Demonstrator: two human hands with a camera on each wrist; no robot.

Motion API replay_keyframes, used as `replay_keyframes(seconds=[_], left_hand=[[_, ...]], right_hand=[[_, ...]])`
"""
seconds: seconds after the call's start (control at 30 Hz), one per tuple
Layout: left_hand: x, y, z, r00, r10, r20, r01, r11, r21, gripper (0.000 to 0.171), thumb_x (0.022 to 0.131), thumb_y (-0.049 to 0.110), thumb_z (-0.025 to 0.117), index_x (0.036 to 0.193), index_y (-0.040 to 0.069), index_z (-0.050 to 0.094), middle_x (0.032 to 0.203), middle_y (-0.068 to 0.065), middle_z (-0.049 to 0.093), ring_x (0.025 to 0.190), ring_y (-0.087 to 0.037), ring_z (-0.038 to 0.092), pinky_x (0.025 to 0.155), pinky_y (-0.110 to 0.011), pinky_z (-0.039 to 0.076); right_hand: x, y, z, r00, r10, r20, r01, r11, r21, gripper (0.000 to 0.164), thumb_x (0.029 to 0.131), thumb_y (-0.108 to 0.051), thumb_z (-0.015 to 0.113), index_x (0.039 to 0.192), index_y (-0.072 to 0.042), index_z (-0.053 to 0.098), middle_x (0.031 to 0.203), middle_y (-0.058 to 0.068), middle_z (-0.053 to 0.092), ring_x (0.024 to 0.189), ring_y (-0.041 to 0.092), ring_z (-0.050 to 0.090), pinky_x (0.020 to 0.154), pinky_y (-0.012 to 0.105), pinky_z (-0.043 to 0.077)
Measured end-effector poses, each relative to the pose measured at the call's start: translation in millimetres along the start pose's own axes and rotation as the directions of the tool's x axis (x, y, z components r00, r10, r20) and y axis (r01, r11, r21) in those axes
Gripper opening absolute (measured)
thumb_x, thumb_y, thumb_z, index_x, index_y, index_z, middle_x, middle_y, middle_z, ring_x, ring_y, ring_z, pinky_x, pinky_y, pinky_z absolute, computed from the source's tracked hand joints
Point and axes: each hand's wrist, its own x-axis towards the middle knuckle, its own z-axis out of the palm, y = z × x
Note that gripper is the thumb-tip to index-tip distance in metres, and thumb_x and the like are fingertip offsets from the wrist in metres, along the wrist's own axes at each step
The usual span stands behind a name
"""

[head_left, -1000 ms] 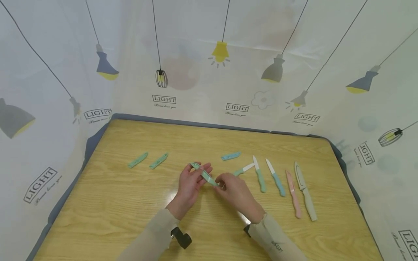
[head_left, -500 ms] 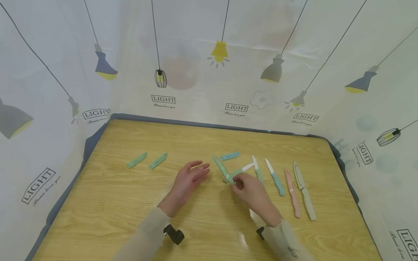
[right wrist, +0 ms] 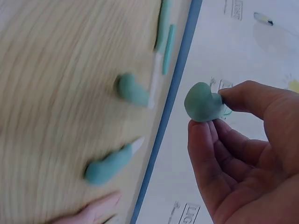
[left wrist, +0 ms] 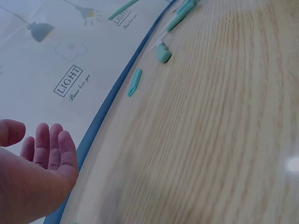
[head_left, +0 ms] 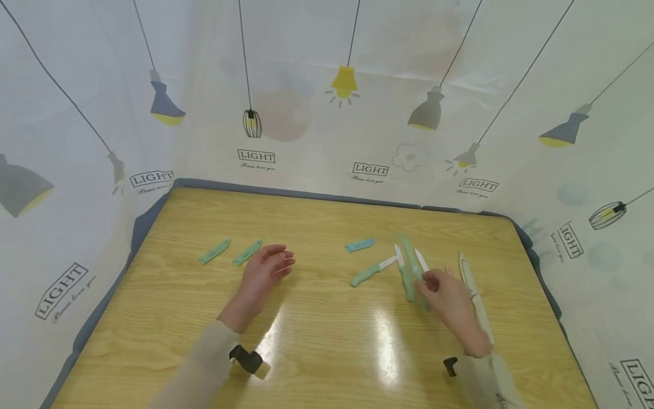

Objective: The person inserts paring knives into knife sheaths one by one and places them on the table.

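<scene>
Head view: my right hand point(head_left: 449, 301) grips a sheathed green knife point(head_left: 411, 264) above the wooden table point(head_left: 317, 346), right of centre, over the row of knives. My left hand point(head_left: 263, 272) hovers relaxed, holding nothing, near two green sheaths point(head_left: 232, 251).

Left wrist: fingers point(left wrist: 51, 149) loose.

Right wrist: thumb and fingers point(right wrist: 210, 140) pinch the knife's handle end.

A wooden table point(head_left: 317, 221) with a pale oak grain and a blue-grey edge band fills the lower part of the head view. Glossy patches of overhead light lie on the tabletop near its front edge. Behind the table and along both its sides hangs a white curtain point(head_left: 317, 85) printed with hanging lamps in grey, blue and yellow on long black cords, and with boxed "LIGHT" labels just above the table's rim.
</scene>
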Motion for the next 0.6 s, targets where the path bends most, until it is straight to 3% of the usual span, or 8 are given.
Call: replay_keyframes(seconds=[0.03, 0.2, 0.3, 0.47, 0.6], left_hand=[[-0.1, 0.5, -2.3, 1.0, 0.004, -0.004, -0.004, 1.0, 0.0, 0.041, 0.098, 0.008, 0.052, 0.132, -0.009, 0.04, 0.114, -0.013, 0.06, 0.113, -0.032, 0.057, 0.099, -0.042, 0.046], [0.3, -0.5, -11.8, 1.0, 0.019, -0.004, -0.019, 1.0, -0.003, 0.038, 0.098, 0.007, 0.051, 0.131, -0.009, 0.04, 0.112, -0.011, 0.06, 0.111, -0.03, 0.058, 0.1, -0.043, 0.046], [0.5, -1.8, -15.3, 1.0, 0.019, -0.001, -0.019, 1.0, -0.003, 0.039, 0.098, 0.007, 0.05, 0.131, -0.01, 0.038, 0.11, -0.01, 0.06, 0.111, -0.03, 0.058, 0.101, -0.043, 0.045], [-0.6, -1.4, -19.2, 1.0, 0.019, -0.005, -0.019, 1.0, -0.004, 0.037, 0.099, 0.007, 0.05, 0.13, -0.009, 0.039, 0.109, -0.01, 0.06, 0.11, -0.03, 0.057, 0.102, -0.045, 0.043], [-1.8, -0.8, -23.0, 1.0, 0.013, -0.018, -0.013, 1.0, 0.002, 0.038, 0.099, 0.008, 0.051, 0.132, -0.009, 0.039, 0.111, -0.011, 0.059, 0.111, -0.03, 0.057, 0.102, -0.045, 0.043]], right_hand=[[-0.6, 4.2, -2.8, 1.0, 0.024, 0.013, -0.024, 1.0, -0.008, 0.032, 0.09, -0.026, 0.066, 0.105, 0.003, 0.069, 0.088, 0.01, 0.069, 0.075, 0.02, 0.064, 0.06, 0.036, 0.055], [-2.1, 25.7, -10.4, 0.989, 0.122, 0.087, -0.117, 0.991, -0.059, 0.038, 0.094, -0.03, 0.059, 0.111, 0.004, 0.066, 0.101, 0.017, 0.068, 0.087, 0.028, 0.064, 0.069, 0.043, 0.056], [-2.5, 37.2, -12.2, 0.984, 0.138, 0.108, -0.127, 0.986, -0.103, 0.04, 0.094, -0.029, 0.058, 0.109, 0.007, 0.065, 0.101, 0.019, 0.068, 0.083, 0.028, 0.064, 0.07, 0.045, 0.055], [-3.2, 50.5, -11.9, 0.981, 0.155, 0.115, -0.134, 0.976, -0.172, 0.038, 0.093, -0.027, 0.059, 0.099, 0.009, 0.066, 0.08, 0.013, 0.066, 0.062, 0.019, 0.057, 0.056, 0.037, 0.052], [-5.3, 56.1, -8.9, 0.985, 0.138, 0.101, -0.112, 0.967, -0.227, 0.034, 0.093, -0.028, 0.061, 0.084, 0.005, 0.063, 0.063, 0.005, 0.055, 0.051, 0.017, 0.048, 0.043, 0.03, 0.041]])
